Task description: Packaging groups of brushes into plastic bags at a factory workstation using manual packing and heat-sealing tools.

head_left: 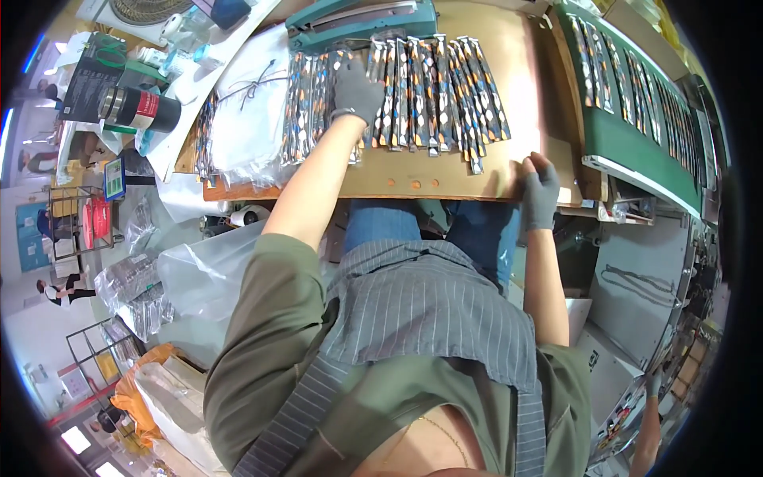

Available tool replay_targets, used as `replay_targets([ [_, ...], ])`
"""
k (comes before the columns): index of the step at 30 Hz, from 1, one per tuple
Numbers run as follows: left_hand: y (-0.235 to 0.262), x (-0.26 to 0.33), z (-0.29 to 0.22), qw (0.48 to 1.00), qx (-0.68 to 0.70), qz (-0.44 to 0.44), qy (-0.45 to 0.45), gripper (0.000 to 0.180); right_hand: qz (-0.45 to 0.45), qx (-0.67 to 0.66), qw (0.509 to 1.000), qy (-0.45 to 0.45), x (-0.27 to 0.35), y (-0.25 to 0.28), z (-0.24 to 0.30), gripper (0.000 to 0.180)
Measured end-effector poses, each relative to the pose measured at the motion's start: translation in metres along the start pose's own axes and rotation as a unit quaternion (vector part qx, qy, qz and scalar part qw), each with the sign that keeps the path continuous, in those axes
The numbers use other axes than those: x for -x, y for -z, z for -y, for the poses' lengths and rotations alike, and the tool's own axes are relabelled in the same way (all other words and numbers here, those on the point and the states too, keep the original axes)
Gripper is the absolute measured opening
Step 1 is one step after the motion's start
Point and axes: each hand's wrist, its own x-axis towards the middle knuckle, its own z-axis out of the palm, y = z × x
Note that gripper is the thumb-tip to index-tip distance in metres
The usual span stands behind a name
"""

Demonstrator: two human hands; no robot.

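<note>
My left hand (358,91), in a grey glove, lies over the rows of slim stick packets on the table. Its fingers are spread across the gap between the left group of packets (299,107) and the middle group (407,95). The packets are dark with orange, white and blue patterns, and those on the right (477,99) fan out at a slant. Beside the table's front right edge is my right hand (540,195), gloved with bare fingertips. Its fingers curl inward, and I see nothing in them.
A teal heat sealer (362,28) stands behind the packets. On the left lie clear plastic bags (250,103) with a dark tie. At the right, a green conveyor belt (636,143) carries more packets. A dark flask (141,109) lies at the far left.
</note>
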Motion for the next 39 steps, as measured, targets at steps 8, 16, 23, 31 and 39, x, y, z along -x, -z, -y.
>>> replay_targets([
  [8, 0.019, 0.008, -0.022, 0.940, -0.129, 0.310, 0.055, 0.036, 0.075, -0.020, 0.996, -0.032, 0.003, -0.033, 0.028, 0.024],
  [16, 0.128, 0.066, -0.059, 0.808, 0.466, 0.360, 0.032, 0.024, 0.174, -0.171, 0.966, -0.081, 0.005, -0.036, 0.113, 0.032],
  [23, 0.150, 0.172, -0.090, 0.832, 0.466, 0.262, 0.148, 0.029, 0.288, 0.004, 0.957, 0.039, 0.014, -0.061, 0.165, 0.024],
  [31, 0.161, 0.162, -0.095, 0.525, 0.665, 0.459, 0.267, 0.033, 0.373, -0.354, 0.786, -0.343, 0.061, -0.072, 0.134, 0.018],
  [39, 0.157, 0.171, -0.094, 0.407, 0.724, 0.458, 0.318, 0.033, 0.329, -0.128, 0.935, -0.035, 0.026, -0.043, 0.174, 0.029],
])
